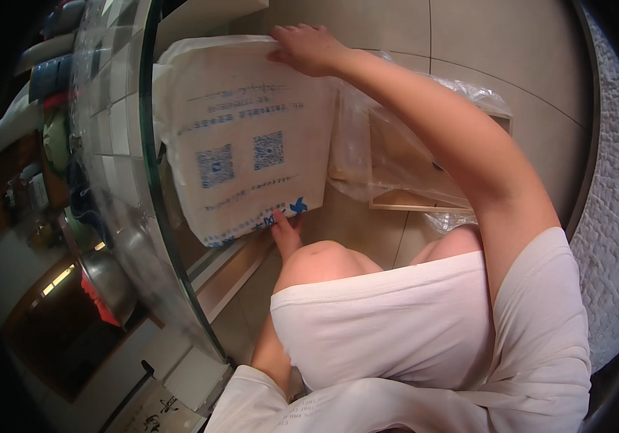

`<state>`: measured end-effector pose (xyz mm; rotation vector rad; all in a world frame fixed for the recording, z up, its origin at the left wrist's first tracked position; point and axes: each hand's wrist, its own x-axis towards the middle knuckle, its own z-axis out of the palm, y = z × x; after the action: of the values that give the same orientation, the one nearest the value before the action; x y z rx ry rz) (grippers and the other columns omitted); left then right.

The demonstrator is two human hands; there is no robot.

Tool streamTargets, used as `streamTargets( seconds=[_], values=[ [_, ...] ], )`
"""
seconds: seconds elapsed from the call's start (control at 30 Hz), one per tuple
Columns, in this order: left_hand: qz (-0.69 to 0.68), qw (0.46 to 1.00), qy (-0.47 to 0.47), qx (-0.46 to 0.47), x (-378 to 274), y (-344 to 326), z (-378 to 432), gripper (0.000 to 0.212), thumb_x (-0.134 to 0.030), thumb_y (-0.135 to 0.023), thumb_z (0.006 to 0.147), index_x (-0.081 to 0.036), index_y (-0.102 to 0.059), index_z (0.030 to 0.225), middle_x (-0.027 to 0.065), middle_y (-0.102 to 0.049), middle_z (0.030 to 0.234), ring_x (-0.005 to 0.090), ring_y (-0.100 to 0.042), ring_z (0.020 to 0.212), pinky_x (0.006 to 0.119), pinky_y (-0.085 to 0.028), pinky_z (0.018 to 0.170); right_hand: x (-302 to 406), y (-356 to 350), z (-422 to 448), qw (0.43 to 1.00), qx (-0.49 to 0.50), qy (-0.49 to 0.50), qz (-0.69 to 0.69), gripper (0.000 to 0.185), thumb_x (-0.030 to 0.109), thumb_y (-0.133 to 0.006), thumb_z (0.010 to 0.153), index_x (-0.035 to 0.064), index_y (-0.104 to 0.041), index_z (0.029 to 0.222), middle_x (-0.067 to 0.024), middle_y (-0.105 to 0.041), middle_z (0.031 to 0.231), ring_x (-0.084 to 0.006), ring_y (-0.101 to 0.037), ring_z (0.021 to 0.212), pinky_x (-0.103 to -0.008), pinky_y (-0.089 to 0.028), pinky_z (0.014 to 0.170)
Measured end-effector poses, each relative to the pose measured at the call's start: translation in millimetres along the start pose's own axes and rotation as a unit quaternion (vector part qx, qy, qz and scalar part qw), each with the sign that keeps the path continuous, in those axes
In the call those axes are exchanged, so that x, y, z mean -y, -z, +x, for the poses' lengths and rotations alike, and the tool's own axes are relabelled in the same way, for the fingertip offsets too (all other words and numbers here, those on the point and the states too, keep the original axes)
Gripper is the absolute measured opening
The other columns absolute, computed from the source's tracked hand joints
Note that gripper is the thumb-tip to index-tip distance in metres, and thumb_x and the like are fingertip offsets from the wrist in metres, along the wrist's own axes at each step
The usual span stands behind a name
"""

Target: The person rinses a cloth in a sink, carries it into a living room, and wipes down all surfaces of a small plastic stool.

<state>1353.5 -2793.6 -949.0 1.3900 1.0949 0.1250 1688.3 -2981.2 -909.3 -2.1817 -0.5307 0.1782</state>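
Note:
A large white plastic-wrapped package (pixel 250 113) with blue printing and two printed codes is held between my hands. My right hand (pixel 307 51) grips its far upper edge, fingers bent over the corner. At the near edge my left hand (pixel 286 230) has its thumb on the printed face, and its other fingers are partly hidden. The package's left side reaches past the edge of a glass-topped table (pixel 155 216), over an open drawer (pixel 244 270). Right of the package, a light wooden frame or shallow box (pixel 417 201) lies on the tiled floor, partly under clear plastic film (pixel 350 157).
On the left, the glass tabletop carries a metal bowl (pixel 109 276), a red item (pixel 96 300) and other blurred things. A quilted pale cover (pixel 615 216) lies along the right side. My bent knees are just below the package.

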Motion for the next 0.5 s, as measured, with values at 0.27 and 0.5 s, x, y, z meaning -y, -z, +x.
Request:
streamTargets(
  seconds=[0.27,0.5],
  values=[
    [-0.076,0.993,-0.091,-0.009,-86.2,-48.1,-23.6,0.061,-0.050,-0.039,0.099,-0.007,-0.032,0.141,0.0110,-0.042,0.140,0.0254,-0.047,0.123,0.042,-0.039,0.102,28.0,107.0,16.7,0.994,0.025,0.103,0.004,0.039,0.033,-0.060,0.082,0.0042,-0.063,0.109,-0.0239,-0.064,0.103,-0.0368,-0.062,0.098,-0.0426,-0.048,0.087],
    [-0.059,0.997,-0.014,0.040,-87.2,-31.6,-32.2,0.058,-0.046,-0.037,0.100,-0.005,-0.033,0.141,0.0105,-0.044,0.139,0.0255,-0.047,0.124,0.039,-0.041,0.102,30.7,119.7,5.8,0.989,0.107,0.081,-0.068,0.041,0.033,-0.064,0.078,0.0016,-0.065,0.104,-0.0217,-0.066,0.097,-0.0335,-0.063,0.093,-0.0413,-0.049,0.082]
  ],
)
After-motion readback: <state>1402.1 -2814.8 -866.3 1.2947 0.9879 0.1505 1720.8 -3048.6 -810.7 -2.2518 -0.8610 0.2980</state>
